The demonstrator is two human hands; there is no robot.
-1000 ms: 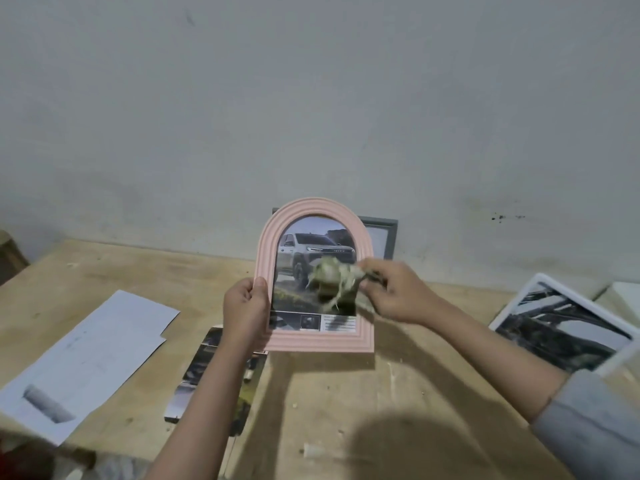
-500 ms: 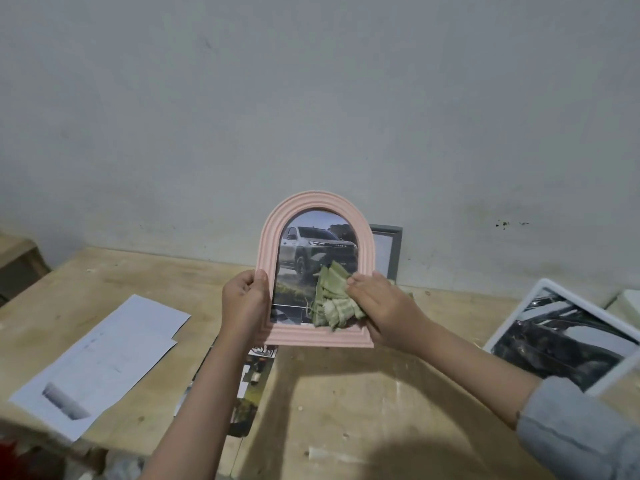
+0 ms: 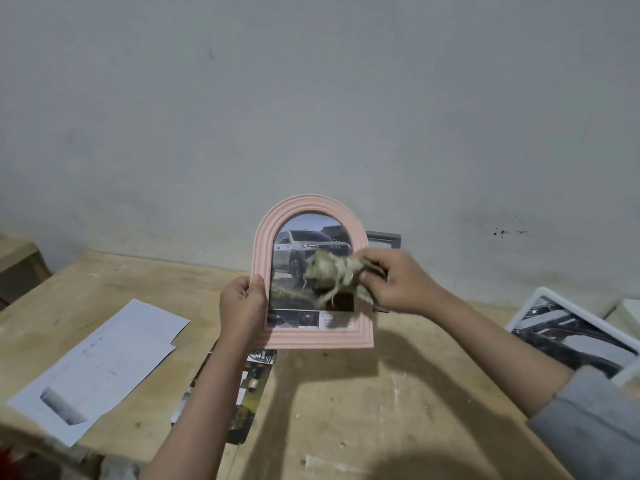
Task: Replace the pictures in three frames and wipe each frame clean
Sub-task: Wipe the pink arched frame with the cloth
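My left hand (image 3: 242, 308) grips the left edge of a pink arched frame (image 3: 313, 339), held upright above the wooden table (image 3: 346, 393). A picture of a silver pickup truck shows in it. In my right hand (image 3: 398, 284) is a crumpled greenish cloth (image 3: 329, 273), which lies against the frame's glass at its right middle, blurred by motion. A grey frame (image 3: 386, 239) leans on the wall, mostly hidden behind the pink one. At the right edge lies a white frame (image 3: 540, 299) with a dark picture.
White printed sheets (image 3: 100, 362) lie on the table at the left. A strip of colour pictures (image 3: 249, 393) lies under my left forearm. A wooden block (image 3: 19, 268) sits at the far left. The grey wall (image 3: 311, 116) rises directly behind the table.
My right hand has moved the cloth up from the frame's lower right to its right middle. The frame stays in my left hand.
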